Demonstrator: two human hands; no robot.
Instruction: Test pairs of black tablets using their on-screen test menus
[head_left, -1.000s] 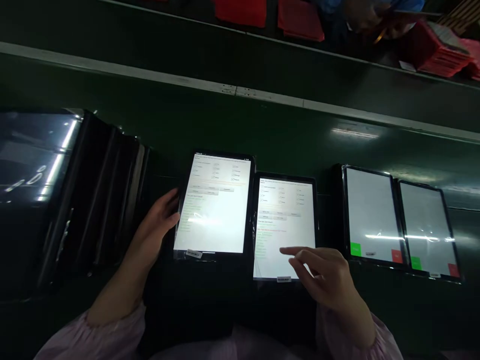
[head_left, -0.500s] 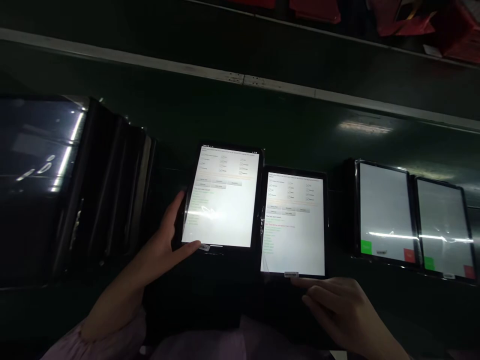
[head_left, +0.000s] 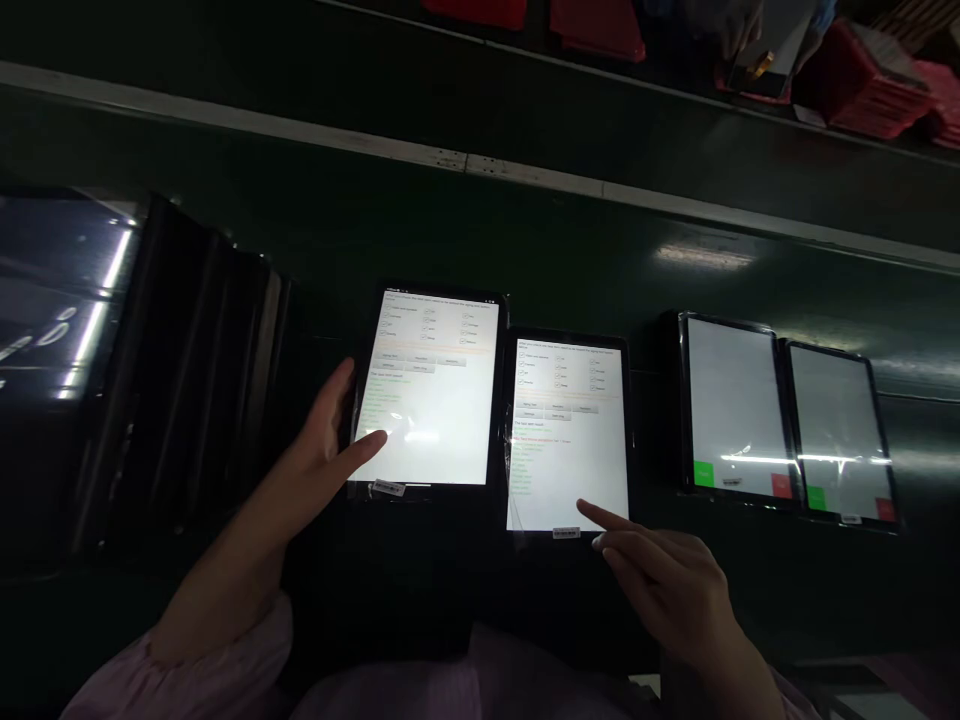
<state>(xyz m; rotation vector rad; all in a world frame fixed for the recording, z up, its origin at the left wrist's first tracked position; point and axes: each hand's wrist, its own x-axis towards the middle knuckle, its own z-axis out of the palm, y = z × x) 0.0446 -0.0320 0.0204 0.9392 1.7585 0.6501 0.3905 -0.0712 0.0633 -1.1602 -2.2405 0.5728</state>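
Observation:
Two lit tablets lie side by side, each showing a white page with checkboxes, grey buttons and lines of small green text. My left hand (head_left: 319, 455) grips the left tablet (head_left: 442, 420) by its left edge, the thumb over the lower screen and the other fingers partly hidden at the side. On the right tablet (head_left: 570, 470) one line of text is red. My right hand (head_left: 667, 570) holds nothing; its index finger stretches over the bottom of that screen while the other fingers curl. Whether the fingertip touches the glass I cannot tell. Small labels sit on both lower bezels.
Further right lie two more tablets (head_left: 739, 400) with pale screens and green and red corner squares. Several dark tablets (head_left: 217, 370) lean in a row at left. Beyond a metal rail (head_left: 300, 135) are red packets (head_left: 862, 85) and another person's gloved hand (head_left: 731, 25).
My left thumb has moved up from the lower bezel onto the screen. My right index finger has moved from the right tablet's bottom edge to over its screen. The view has shifted right.

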